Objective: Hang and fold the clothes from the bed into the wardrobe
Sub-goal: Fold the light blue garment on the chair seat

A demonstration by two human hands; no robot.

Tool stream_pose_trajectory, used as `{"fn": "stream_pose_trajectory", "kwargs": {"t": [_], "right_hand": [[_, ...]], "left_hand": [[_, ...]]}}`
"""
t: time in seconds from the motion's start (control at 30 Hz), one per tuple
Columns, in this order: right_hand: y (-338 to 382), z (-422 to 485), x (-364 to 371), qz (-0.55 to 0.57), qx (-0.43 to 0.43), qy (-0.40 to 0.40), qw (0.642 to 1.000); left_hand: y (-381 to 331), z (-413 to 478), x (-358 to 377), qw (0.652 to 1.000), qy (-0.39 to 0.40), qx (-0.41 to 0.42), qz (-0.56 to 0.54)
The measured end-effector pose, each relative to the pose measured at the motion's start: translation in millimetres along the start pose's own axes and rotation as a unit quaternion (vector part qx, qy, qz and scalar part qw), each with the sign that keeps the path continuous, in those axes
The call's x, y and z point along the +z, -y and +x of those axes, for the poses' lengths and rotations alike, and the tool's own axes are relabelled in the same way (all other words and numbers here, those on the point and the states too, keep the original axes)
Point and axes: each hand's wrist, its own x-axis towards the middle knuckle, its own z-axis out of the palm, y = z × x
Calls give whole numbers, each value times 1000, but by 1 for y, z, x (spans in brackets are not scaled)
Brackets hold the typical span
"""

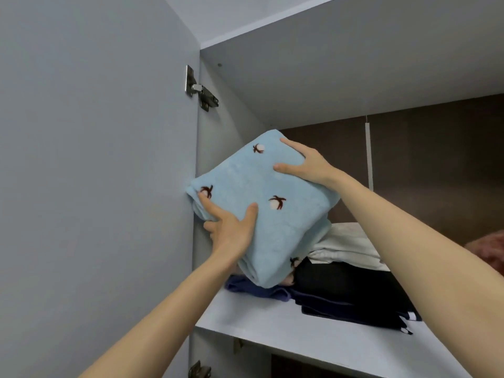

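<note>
While both hands hold it, the folded towel (267, 208) sits tilted over the left end of the wardrobe shelf (300, 336), its upper corner raised toward the back and its left corner just beside the wardrobe's side wall. It is pale blue, soft and plush, folded into a thick rectangular bundle with rounded edges. Four small motifs show on it, each a white tuft on dark brown sprigs: three on the top face, one on the lower fold.

The left hand (231, 227) grasps the towel's near left edge, thumb and forefinger laid on top and the other fingers curled beneath. The right hand (302, 165) clasps the far right edge, thumb pressed on the face and fingers reaching over the rim.

Behind the towel's lower end three folded garments lie stacked on the smooth, pale grey shelf: a navy one (251, 289) nearest the left edge, a black one (349, 290) with white trim toward the front edge, and a rumpled white one (349, 246) on top of it. A fuzzy pink piece (488, 252) shows at the right edge. Whether the towel touches the stack I cannot tell.

Two metal hinges join the flat grey door (95, 159) to the frame, one upper (201, 90) and one lower (199, 369).
</note>
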Motion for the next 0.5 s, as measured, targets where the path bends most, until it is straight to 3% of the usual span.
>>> {"fn": "stream_pose_trajectory", "kwargs": {"t": [0.3,0.5], "right_hand": [[-56,56,23,-28,-4,111,993],[-89,70,40,-178,9,159,971]], "left_hand": [[32,23,36,995,-26,-86,37],[60,34,51,996,11,-88,28]]}}
